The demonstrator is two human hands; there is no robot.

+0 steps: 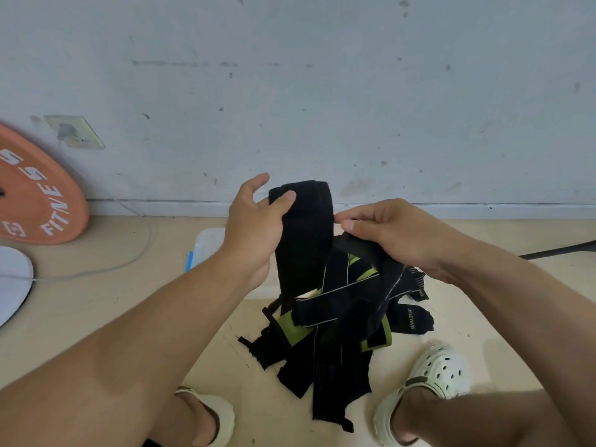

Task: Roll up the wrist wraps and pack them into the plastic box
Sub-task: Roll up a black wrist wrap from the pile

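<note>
- Looking down from the head camera, the person stood over a pale floor at the foot of a scuffed grey-white wall.
- Left hand was raised, thumb on the near face of a black wrist wrap and fingers curled behind it, gripping its upper end; the wrap hung down from that hold toward the heap below.
- Right hand was beside it, fingers curled, thumb and forefinger pinched near the right edge of the same wrap; a second black strap passed under its palm and trailed down. Which strap the fingers actually held, I could not tell for sure.
- Pile of wrist wraps, black with green bands, lay tangled on the floor between the feet, one piece lettered "XUEYING".
- Plastic box, translucent white with a blue clip, sat on the floor behind the left forearm, mostly hidden, just beyond the pile.
- Cream clogs: the left clog and the right clog flanked the pile.
- Orange weight plate leaned against the wall at far left, near a wall socket; a thin cable curved across the floor to a white disc at the left edge.
</note>
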